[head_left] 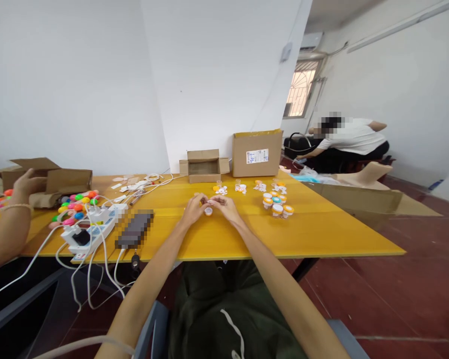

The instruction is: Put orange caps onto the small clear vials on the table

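My left hand (195,207) and my right hand (224,205) meet over the middle of the yellow table (322,234). Their fingertips are pinched together around a small white and orange container (208,211) that sits on or just above the tabletop. Both hands are closed on it. A cluster of small jars with orange and teal lids (277,203) stands to the right of my hands. Small white and orange pieces (241,188) lie in little groups farther back.
A white power strip (92,229) with many cables and a dark phone (134,229) lie to the left. Colourful plastic balls (77,204) and cardboard boxes (205,167) sit at the back. Another person's hand (26,185) reaches at far left; someone bends over at back right.
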`<state>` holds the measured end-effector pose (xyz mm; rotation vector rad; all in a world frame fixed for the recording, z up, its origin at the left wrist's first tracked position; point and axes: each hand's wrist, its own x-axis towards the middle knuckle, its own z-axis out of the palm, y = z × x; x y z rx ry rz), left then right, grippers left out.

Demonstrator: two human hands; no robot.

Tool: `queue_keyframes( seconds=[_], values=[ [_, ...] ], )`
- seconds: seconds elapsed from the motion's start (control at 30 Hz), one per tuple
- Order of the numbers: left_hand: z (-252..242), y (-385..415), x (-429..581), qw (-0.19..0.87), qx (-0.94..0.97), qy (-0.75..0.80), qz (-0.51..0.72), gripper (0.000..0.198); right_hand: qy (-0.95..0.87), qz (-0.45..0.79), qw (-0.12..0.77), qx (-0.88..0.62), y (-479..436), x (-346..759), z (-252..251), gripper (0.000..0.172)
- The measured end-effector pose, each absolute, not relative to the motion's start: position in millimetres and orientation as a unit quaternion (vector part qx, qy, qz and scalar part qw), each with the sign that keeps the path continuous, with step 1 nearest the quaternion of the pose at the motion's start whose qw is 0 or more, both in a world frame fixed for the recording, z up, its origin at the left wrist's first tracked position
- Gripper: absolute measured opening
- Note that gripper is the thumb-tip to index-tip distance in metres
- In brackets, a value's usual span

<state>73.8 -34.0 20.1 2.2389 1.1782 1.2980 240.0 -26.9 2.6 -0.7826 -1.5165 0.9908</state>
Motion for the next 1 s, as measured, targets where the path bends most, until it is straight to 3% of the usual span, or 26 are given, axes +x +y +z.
queue_keyframes(
  seconds=[0.27, 1.0],
  values=[
    [21.2, -32.7, 76.1, 0.145, 0.784, 0.392, 0.459, 0.009, -0.619, 0.442, 0.567, -0.317, -29.4, 238.0, 3.9, 0.032],
    [20.8, -37.7, 82.0, 0.045, 0.829, 0.295, 0.472, 0.021, -0.524, 0.538, 0.590, -0.298, -38.0, 240.8, 10.6, 0.038]
  ],
)
